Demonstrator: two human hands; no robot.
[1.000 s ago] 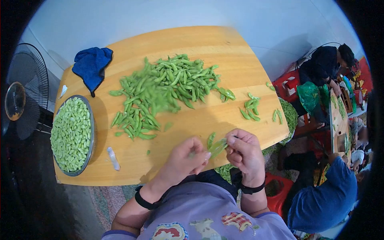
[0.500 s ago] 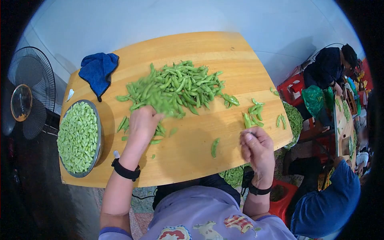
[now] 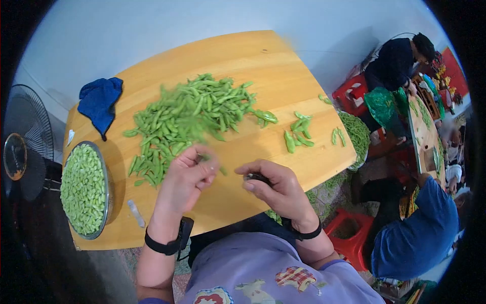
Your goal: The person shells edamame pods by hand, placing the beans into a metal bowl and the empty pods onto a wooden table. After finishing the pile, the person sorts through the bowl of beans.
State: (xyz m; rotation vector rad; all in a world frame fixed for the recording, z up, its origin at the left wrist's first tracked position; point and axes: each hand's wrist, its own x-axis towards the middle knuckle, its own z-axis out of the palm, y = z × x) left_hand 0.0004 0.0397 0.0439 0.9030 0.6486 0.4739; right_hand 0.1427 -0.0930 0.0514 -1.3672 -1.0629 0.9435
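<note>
My left hand [image 3: 190, 177] is closed in a pinch over the table's front part, below the pile of green bean pods [image 3: 202, 104]. A little green shows at its fingertips, too blurred to name. Facing it, with a small gap between, my right hand [image 3: 278, 187] is closed around a small dark object [image 3: 258, 178] whose kind I cannot make out. Several loose pods [image 3: 299, 133] lie in a small group beyond my right hand. To the left, a metal bowl [image 3: 107, 202] is filled with shelled green beans [image 3: 83, 190].
A blue cloth [image 3: 100, 104] lies at the wooden table's [image 3: 243, 48] back left. A fan [image 3: 25, 137] stands left of it. On the right are a red stool [image 3: 349, 228], a heap of pods [image 3: 354, 137], and two people, one in dark clothes [image 3: 395, 61], one in blue [image 3: 415, 233].
My right hand has come leftward from the loose pods toward my left hand. My left hand has pulled back from the pile's edge. The whole view has shifted slightly.
</note>
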